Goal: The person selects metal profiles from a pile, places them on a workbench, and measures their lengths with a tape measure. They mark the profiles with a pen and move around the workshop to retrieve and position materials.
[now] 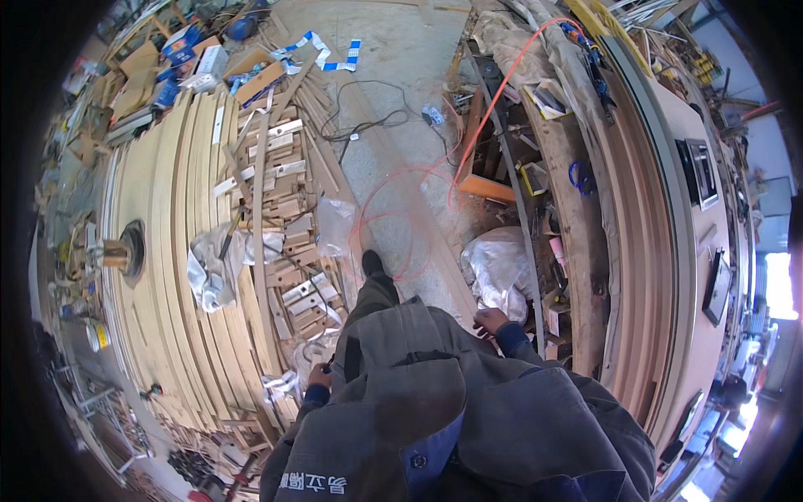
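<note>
My right hand (492,320) hangs beside my body with its fingers loosely apart and nothing seen in them. It is nearest to a crumpled clear plastic bag (499,266) by the right-hand bench. On the other side my left hand (319,374) is low at my hip, its fingers curled in. A small dark thing shows at it, too small to name. Close to that hand lie stacked short wood pieces (288,201) and white plastic wrapping (284,385). One dark shoe (373,263) is forward on the floor.
Long pale boards (167,251) are stacked at left, with a hammer (231,234) on plastic. A long workbench (615,251) runs along the right. An orange hose (502,88) coils across the concrete floor (393,151), near a black cable (368,130). Cardboard boxes (255,82) stand far left.
</note>
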A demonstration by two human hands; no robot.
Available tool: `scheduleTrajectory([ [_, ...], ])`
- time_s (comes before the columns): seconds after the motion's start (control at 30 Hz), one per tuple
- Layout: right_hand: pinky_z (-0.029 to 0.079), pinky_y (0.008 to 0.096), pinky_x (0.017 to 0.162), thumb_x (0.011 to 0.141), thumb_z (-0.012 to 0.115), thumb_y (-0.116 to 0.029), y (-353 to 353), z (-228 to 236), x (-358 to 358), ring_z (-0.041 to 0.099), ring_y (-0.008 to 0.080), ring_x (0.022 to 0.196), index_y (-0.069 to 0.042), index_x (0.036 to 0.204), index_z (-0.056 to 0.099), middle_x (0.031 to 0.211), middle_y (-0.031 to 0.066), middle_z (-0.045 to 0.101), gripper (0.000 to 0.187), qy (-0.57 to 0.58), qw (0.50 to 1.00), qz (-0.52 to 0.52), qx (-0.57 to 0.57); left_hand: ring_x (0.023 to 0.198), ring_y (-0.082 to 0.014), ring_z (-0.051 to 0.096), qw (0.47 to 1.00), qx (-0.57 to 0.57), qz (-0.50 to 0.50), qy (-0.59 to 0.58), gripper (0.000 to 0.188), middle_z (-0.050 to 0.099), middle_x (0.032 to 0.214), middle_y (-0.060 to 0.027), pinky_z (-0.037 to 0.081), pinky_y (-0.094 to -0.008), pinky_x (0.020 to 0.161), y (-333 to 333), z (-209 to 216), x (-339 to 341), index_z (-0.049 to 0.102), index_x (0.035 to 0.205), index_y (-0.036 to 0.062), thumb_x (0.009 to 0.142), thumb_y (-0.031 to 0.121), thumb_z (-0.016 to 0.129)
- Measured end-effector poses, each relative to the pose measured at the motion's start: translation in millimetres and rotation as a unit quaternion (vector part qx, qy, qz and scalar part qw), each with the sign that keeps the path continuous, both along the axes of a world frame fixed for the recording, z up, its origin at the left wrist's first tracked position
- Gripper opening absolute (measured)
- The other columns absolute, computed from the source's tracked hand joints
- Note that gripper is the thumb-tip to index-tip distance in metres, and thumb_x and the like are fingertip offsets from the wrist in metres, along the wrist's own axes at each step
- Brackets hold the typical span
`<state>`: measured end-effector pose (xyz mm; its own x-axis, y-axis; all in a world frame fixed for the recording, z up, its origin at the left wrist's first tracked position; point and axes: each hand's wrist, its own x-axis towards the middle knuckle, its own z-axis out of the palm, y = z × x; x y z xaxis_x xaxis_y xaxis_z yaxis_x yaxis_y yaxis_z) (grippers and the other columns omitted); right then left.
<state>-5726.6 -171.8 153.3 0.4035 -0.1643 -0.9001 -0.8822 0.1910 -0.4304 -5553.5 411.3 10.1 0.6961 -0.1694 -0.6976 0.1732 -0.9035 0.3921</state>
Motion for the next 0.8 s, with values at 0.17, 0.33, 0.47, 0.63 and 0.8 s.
scheduleTrajectory([
  [0.17,0.054,0.0367,0.058,0.095,0.052,-0.021,-48,19,63,0.07,0.0223,0.073,-0.003,0.09,0.064,0.088,0.0133,0.068,0.023,-0.033,0.983,0.124,-0.131,0.091,-0.032,0.069,0.993,-0.054,-0.107,0.01,0.047,0.072,0.097,-0.018,0.054,-0.0411,0.081,-88,15,183,0.068,0.099,0.0023,0.074,0.04,0.082],
  [0.33,0.052,0.0391,0.089,0.093,0.049,-0.027,-85,-11,161,0.067,0.0307,0.103,-0.008,0.104,0.071,0.108,0.0154,0.071,0.031,-0.116,0.949,0.217,-0.197,0.093,-0.0276,0.069,0.998,-0.021,-0.059,-0.001,0.072,0.071,0.106,-0.0173,0.054,-0.0398,0.086,-210,82,395,0.064,0.117,0.0018,0.067,0.049,0.086],
  [0.47,0.05,0.0397,0.093,0.097,0.046,-0.035,-132,-28,266,0.067,0.0309,0.106,-0.007,0.112,0.07,0.113,0.0177,0.07,0.04,-0.072,0.954,0.243,-0.158,0.075,-0.0213,0.069,0.993,-0.116,0.024,0.009,0.071,0.068,0.097,-0.0137,0.058,-0.0332,0.053,-313,152,513,0.058,0.126,-0.0009,0.075,0.039,0.085],
  [0.63,0.049,0.041,0.095,0.098,0.045,-0.039,-219,-92,356,0.066,0.0298,0.11,-0.007,0.117,0.069,0.119,0.0187,0.069,0.044,-0.025,0.952,0.276,-0.131,0.08,-0.0172,0.067,0.973,-0.188,0.073,0.116,0.059,0.069,0.099,-0.0081,0.057,-0.0347,0.059,-373,122,579,0.062,0.122,0.0026,0.083,0.043,0.077],
  [0.8,0.053,0.0415,0.087,0.097,0.052,-0.038,-326,-60,540,0.069,0.0275,0.099,-0.011,0.114,0.072,0.104,0.0138,0.073,0.037,-0.027,0.909,0.371,-0.19,0.094,-0.0247,0.07,0.992,-0.054,0.073,0.082,0.046,0.073,0.097,-0.0153,0.054,-0.0384,0.083,-357,65,586,0.071,0.111,0.001,0.091,0.042,0.066],
])
